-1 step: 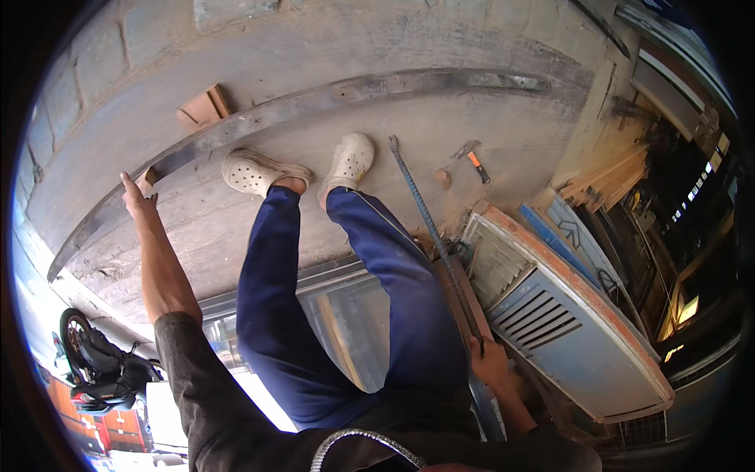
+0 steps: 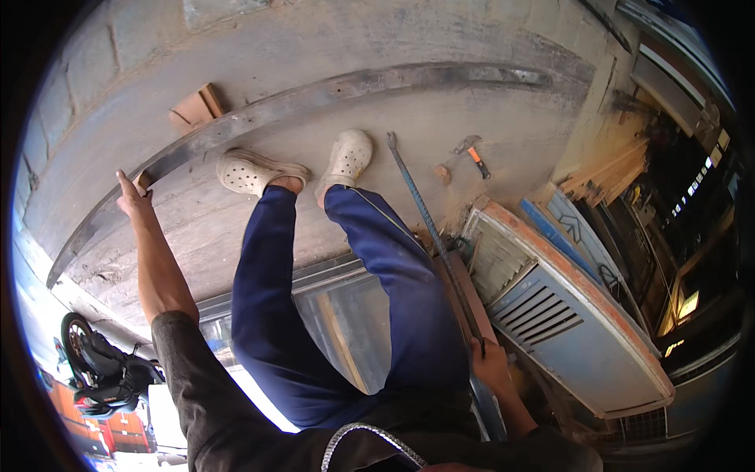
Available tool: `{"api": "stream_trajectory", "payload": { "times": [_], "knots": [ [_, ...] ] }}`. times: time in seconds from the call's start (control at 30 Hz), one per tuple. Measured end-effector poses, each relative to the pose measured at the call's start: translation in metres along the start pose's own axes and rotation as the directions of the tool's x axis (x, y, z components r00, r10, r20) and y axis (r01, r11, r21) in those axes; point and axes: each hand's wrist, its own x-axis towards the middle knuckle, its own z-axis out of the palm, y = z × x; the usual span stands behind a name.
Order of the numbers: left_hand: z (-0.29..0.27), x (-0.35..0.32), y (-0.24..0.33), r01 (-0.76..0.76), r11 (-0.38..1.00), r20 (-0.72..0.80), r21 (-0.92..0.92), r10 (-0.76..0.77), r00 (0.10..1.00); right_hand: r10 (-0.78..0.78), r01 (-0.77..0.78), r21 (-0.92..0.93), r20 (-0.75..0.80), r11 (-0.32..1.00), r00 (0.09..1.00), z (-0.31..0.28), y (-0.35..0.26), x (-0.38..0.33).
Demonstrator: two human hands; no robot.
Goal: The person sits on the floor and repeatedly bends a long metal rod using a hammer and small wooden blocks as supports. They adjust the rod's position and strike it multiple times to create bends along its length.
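My left hand (image 2: pixel 135 198) reaches far out to the left, index finger and thumb spread on either side of a small wooden block (image 2: pixel 142 183). The hand partly covers this block, which sits at the edge of a long, narrow grey strip (image 2: pixel 283 108) lying on the floor. Whether the fingers press on the block is hard to see. Down at the right, my right hand (image 2: pixel 489 363) is closed round the near end of a long ribbed crowbar (image 2: pixel 429 220). Its forked tip points away, past my right shoe.
My pale clogs (image 2: pixel 350 157) stand just inside the strip. Beyond it lies a reddish-brown block (image 2: pixel 197 108). A claw hammer (image 2: pixel 474 157) and a brown lump (image 2: pixel 443 174) lie to the right. A louvred blue-grey panel (image 2: pixel 550 315) leans there, beside stacked wood (image 2: pixel 609 173). A motorbike (image 2: pixel 106 366) stands lower left.
My left hand has come slightly closer to the small wooden block and covers more of it. The whole view has shifted a little. My right hand keeps its hold on the crowbar.
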Motion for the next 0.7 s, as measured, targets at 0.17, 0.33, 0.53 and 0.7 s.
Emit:
{"api": "stream_trajectory", "payload": {
  "times": [0.17, 0.33, 0.53, 0.7],
  "knots": [
    [-0.078, 0.135, 0.009, -0.597, 0.780, -0.107, 0.190, 0.621, 0.777, -0.124, 0.121, 0.039, 0.082, 0.992, 0.989, 0.003, -0.005, 0.013],
    [0.004, -0.006, -0.040, -0.405, 0.683, 0.121, 0.608, 0.425, 0.897, 0.001, -0.022, 0.238, 0.092, 0.971, 0.996, 0.032, 0.002, 0.010],
    [0.011, -0.232, -0.036, -0.975, 0.159, 0.787, 0.156, 0.576, 0.220, -0.152, 0.044, 0.601, 0.130, 0.798, 0.980, 0.026, 0.014, 0.018],
    [0.017, -0.448, -0.020, -0.980, 0.170, 0.912, 0.100, 0.379, 0.158, -0.190, -0.391, 0.887, 0.440, 0.246, 0.878, -0.037, 0.047, -0.008]
  ]
}}
